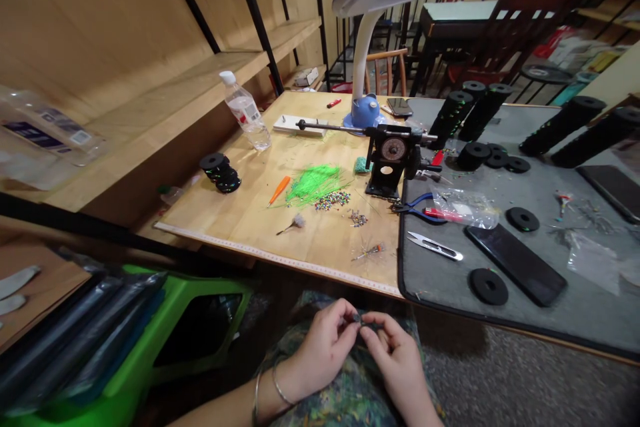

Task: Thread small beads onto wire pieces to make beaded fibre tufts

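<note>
Over my lap, my left hand [327, 343] pinches a small dark piece [357, 317] between thumb and fingertips; its kind is too small to tell. My right hand [393, 353] meets it there, thumb and forefinger pressed together, and what they grip is hidden. On the wooden table beyond lie bright green strands [316, 183], a heap of coloured beads [333, 200], a smaller pile of tiny metallic pieces [358, 218], an orange pointed tool [280, 191], a grey tuft [299, 221] and a bundle of fine wires [369, 252].
Behind stand a black hand-crank winder [387, 160] with a long rod, a desk lamp [364, 60] and a water bottle [247, 113]. The grey mat [435, 280] carries blue pliers [417, 205], thread snips [435, 246], a phone [517, 263] and several black foam spools [489, 287]. A green stool [200, 280] stands left.
</note>
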The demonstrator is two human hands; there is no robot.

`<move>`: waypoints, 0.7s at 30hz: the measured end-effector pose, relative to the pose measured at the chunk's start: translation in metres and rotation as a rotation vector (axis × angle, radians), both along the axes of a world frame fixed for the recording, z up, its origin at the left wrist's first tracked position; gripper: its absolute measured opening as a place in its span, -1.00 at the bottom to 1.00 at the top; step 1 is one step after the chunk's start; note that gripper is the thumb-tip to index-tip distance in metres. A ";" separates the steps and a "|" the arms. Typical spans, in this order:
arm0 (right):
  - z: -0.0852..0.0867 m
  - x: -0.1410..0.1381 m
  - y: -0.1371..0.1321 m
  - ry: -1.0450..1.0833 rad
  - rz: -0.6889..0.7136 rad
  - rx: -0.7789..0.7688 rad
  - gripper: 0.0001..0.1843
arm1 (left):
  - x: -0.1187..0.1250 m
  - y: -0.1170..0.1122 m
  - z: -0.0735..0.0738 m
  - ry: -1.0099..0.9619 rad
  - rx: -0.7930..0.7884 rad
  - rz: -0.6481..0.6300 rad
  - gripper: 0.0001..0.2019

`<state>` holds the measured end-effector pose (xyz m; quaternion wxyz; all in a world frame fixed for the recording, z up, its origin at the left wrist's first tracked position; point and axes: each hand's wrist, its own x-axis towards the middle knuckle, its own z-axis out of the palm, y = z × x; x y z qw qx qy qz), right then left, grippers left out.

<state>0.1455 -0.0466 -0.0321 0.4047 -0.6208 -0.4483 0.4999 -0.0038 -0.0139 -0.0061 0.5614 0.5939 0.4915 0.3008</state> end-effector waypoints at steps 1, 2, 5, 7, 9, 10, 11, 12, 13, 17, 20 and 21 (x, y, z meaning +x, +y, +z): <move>0.001 0.000 0.001 0.037 -0.011 -0.010 -0.55 | 0.000 0.000 0.000 0.011 0.009 -0.010 -0.92; 0.001 0.000 0.002 0.076 -0.023 -0.020 -0.54 | 0.000 -0.001 0.000 0.023 0.018 -0.020 -0.91; 0.005 0.000 0.004 0.191 -0.053 -0.047 -0.53 | 0.000 -0.001 -0.001 0.051 0.024 -0.042 -0.91; 0.006 0.000 0.005 0.240 -0.065 -0.061 -0.54 | -0.001 -0.002 -0.001 0.056 0.030 -0.045 -0.93; 0.007 0.001 0.006 0.268 -0.085 -0.071 -0.55 | -0.001 -0.002 -0.002 0.047 0.028 -0.042 -0.95; 0.006 0.001 0.006 0.278 -0.097 -0.077 -0.56 | -0.001 -0.002 -0.002 0.039 0.023 -0.038 -0.95; 0.006 0.001 0.005 0.287 -0.112 -0.082 -0.56 | -0.001 -0.002 -0.002 0.031 0.015 -0.035 -0.96; 0.005 0.002 0.005 0.294 -0.127 -0.088 -0.56 | -0.001 -0.002 -0.002 0.025 0.008 -0.033 -0.97; 0.005 0.002 0.005 0.300 -0.139 -0.094 -0.56 | -0.001 -0.002 -0.002 0.021 0.001 -0.034 -0.97; 0.002 0.003 0.006 0.298 -0.139 -0.091 -0.54 | 0.000 -0.001 0.000 0.022 -0.021 -0.041 -0.97; 0.001 0.006 0.006 0.254 -0.112 -0.080 -0.55 | 0.001 0.000 0.001 0.031 -0.035 -0.043 -0.94; 0.001 0.007 0.006 0.233 -0.099 -0.080 -0.55 | 0.000 0.000 0.001 0.043 -0.035 -0.049 -0.94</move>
